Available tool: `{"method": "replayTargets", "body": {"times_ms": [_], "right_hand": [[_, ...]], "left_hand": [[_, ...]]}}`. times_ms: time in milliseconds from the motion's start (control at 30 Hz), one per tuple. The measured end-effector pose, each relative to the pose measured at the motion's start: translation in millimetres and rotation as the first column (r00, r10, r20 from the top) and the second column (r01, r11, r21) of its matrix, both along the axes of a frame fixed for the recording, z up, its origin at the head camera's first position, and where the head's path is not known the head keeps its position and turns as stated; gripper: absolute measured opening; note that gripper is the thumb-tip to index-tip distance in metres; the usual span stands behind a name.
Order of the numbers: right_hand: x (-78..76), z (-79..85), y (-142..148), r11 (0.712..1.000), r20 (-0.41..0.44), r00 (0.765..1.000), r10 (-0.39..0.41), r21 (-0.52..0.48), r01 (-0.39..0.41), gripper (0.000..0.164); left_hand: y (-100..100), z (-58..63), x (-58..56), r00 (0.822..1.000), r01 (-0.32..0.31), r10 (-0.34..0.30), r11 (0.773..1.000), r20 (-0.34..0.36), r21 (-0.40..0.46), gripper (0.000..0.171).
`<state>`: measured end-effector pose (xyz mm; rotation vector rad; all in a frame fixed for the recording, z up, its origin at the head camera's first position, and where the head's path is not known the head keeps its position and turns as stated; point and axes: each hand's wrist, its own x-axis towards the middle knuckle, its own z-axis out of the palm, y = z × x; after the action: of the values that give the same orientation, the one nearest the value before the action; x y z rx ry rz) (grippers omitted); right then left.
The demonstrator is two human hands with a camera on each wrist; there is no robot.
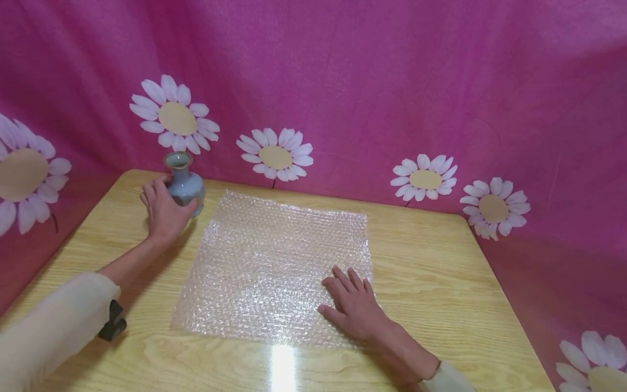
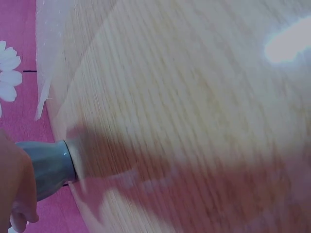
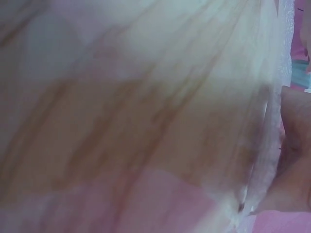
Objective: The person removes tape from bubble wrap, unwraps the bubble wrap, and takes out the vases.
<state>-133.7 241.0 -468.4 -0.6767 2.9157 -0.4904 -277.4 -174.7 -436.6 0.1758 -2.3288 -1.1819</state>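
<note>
A small blue-grey vase [image 1: 183,185] with a flared neck and brown rim is at the table's back left. My left hand [image 1: 164,209] grips its body, thumb on the near side and fingers round the left side. In the left wrist view the lower part of the vase [image 2: 51,165] shows beyond the hand [image 2: 17,182]; I cannot tell whether its base touches the table. A sheet of clear bubble wrap [image 1: 274,261] lies flat in the middle. On its right front part rests my right hand [image 1: 357,307], palm down with fingers spread.
The wood-grain table [image 1: 431,283] has a glossy top with a bright light reflection near the front. A pink cloth [image 1: 343,81] printed with white daisies hangs behind and along both sides. The vase stands close to the back edge.
</note>
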Motion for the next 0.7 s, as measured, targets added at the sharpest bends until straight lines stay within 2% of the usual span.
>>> {"method": "replayTargets", "body": {"times_ms": [133, 300, 500, 700], "right_hand": [[-0.5, 1.2, -0.6, 1.0, -0.01, 1.0, 0.003, -0.013, -0.003, 0.052], [-2.8, 1.5, -0.3, 1.0, -0.023, 1.0, 0.009, -0.002, -0.009, 0.052], [-3.4, 0.8, 0.6, 1.0, -0.024, 1.0, 0.005, 0.003, -0.005, 0.053], [-3.3, 0.6, 1.0, 1.0, -0.037, 0.999, 0.003, 0.0, -0.003, 0.053]], "left_hand": [[1.1, 0.2, 2.0, 1.0, -0.002, 0.002, 1.0, -0.011, -0.012, 0.059], [1.6, 0.1, 3.4, 1.0, 0.001, -0.003, 0.998, -0.017, -0.069, 0.052], [3.0, -0.7, 5.0, 0.999, 0.028, -0.031, 0.994, -0.026, -0.109, 0.049], [6.5, -2.7, 3.6, 0.991, 0.046, -0.064, 0.987, -0.119, -0.153, 0.044]]}}
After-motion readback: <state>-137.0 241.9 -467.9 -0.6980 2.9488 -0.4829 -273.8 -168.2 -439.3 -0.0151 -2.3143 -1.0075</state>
